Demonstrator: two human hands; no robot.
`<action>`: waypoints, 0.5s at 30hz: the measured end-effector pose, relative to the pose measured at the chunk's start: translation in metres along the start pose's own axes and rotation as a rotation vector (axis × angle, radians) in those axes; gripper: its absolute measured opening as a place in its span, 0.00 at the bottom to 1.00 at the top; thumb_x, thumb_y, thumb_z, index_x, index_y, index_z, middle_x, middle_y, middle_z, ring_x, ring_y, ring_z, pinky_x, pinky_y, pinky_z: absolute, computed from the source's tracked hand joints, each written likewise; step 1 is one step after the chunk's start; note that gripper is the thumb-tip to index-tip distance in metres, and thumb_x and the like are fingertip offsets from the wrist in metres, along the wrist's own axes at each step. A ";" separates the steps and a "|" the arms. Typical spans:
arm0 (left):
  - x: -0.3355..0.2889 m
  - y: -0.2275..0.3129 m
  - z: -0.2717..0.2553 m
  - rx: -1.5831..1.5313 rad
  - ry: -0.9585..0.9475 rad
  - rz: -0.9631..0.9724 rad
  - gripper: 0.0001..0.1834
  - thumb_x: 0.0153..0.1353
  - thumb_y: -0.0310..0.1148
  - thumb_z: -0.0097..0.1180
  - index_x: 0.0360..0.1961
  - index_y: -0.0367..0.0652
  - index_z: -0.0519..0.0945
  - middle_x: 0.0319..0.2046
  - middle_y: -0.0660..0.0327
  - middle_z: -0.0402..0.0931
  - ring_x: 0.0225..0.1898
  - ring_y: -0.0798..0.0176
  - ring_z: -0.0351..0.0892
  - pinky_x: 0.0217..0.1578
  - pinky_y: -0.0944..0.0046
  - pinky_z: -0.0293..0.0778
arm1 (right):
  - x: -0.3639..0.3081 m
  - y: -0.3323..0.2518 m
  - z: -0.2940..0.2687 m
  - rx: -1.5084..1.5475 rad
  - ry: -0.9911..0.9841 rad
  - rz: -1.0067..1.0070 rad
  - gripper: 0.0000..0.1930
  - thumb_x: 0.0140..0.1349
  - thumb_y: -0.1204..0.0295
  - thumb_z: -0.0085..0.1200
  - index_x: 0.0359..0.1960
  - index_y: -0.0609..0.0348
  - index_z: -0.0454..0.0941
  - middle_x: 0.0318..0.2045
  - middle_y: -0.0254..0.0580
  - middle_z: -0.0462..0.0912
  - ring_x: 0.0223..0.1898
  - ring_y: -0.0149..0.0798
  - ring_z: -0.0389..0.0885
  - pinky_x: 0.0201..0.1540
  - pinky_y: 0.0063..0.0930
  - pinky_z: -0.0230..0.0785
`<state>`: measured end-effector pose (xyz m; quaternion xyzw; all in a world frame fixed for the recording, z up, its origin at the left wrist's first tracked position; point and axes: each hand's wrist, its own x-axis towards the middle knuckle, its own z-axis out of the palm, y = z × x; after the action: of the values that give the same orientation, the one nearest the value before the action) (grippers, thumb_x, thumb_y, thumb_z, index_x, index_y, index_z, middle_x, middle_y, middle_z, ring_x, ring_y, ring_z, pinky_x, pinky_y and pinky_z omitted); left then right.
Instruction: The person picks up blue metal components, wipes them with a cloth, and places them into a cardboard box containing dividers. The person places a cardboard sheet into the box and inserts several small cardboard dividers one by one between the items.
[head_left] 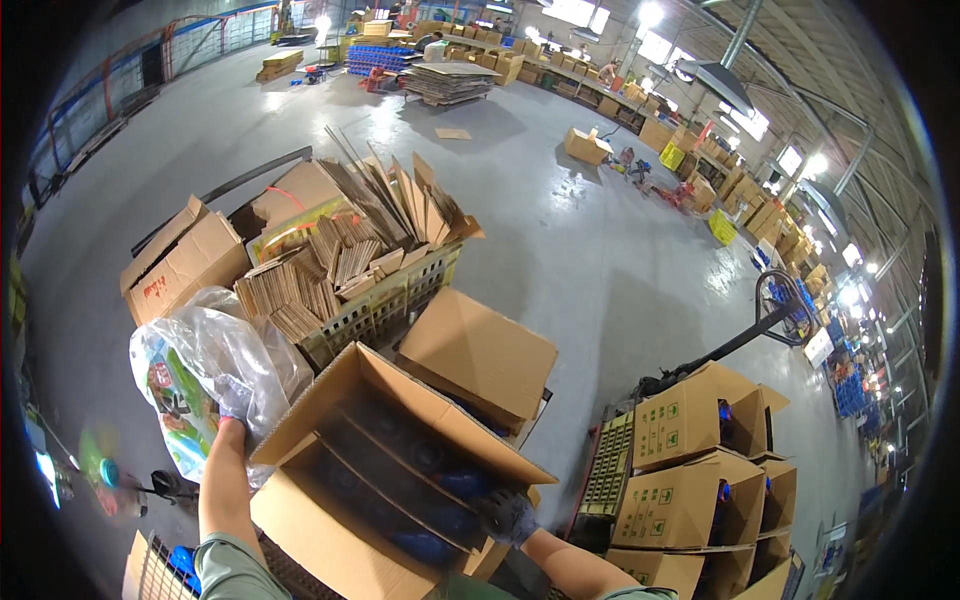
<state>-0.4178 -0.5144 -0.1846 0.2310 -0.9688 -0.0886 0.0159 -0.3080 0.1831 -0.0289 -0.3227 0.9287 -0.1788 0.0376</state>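
Note:
A large cardboard box (340, 535) with raised flaps stands open in front of me. Inside it, cardboard dividers (385, 475) run between rows of dark items, with blue parts (425, 545) showing at the right; the inside is dim and blurred. My left hand (233, 396), in a grey glove, is closed on a clear plastic bag (275, 375) with coloured printing, left of the box. At the box's right side is my gloved right hand (508, 517), next to the blue parts. Its fingers are partly hidden in shadow, so their grip is unclear.
Behind the box, a yellowish crate (385, 305) holds many cardboard pieces (290, 290). Another cardboard carton (485, 350) sits beside it. Stacked open cartons (670, 500) stand at right near a pallet jack handle (785, 310). A wire basket (155, 570) is at lower left.

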 end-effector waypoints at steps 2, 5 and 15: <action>0.005 0.004 -0.031 0.099 0.091 0.077 0.32 0.68 0.51 0.47 0.65 0.39 0.69 0.61 0.46 0.71 0.64 0.44 0.68 0.65 0.45 0.58 | -0.003 0.011 0.024 0.318 0.042 0.083 0.17 0.54 0.64 0.55 0.47 0.40 0.84 0.38 0.43 0.83 0.43 0.53 0.79 0.43 0.47 0.74; 0.010 0.039 -0.101 0.402 0.171 0.267 0.32 0.69 0.50 0.45 0.67 0.39 0.66 0.63 0.46 0.68 0.65 0.43 0.66 0.66 0.43 0.56 | -0.013 0.027 0.059 0.409 -0.040 0.156 0.15 0.55 0.64 0.54 0.45 0.38 0.85 0.39 0.43 0.83 0.42 0.53 0.80 0.43 0.47 0.75; -0.103 0.143 -0.158 0.930 -0.407 0.232 0.32 0.70 0.40 0.40 0.72 0.36 0.59 0.71 0.36 0.52 0.68 0.22 0.54 0.63 0.19 0.52 | 0.015 0.011 0.005 -0.021 0.104 -0.140 0.13 0.53 0.68 0.55 0.40 0.49 0.83 0.33 0.46 0.82 0.38 0.55 0.79 0.42 0.50 0.69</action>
<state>-0.3781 -0.3690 -0.0023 0.0830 -0.9084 0.3103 -0.2675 -0.3253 0.1803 -0.0367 -0.3776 0.9063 -0.1878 -0.0266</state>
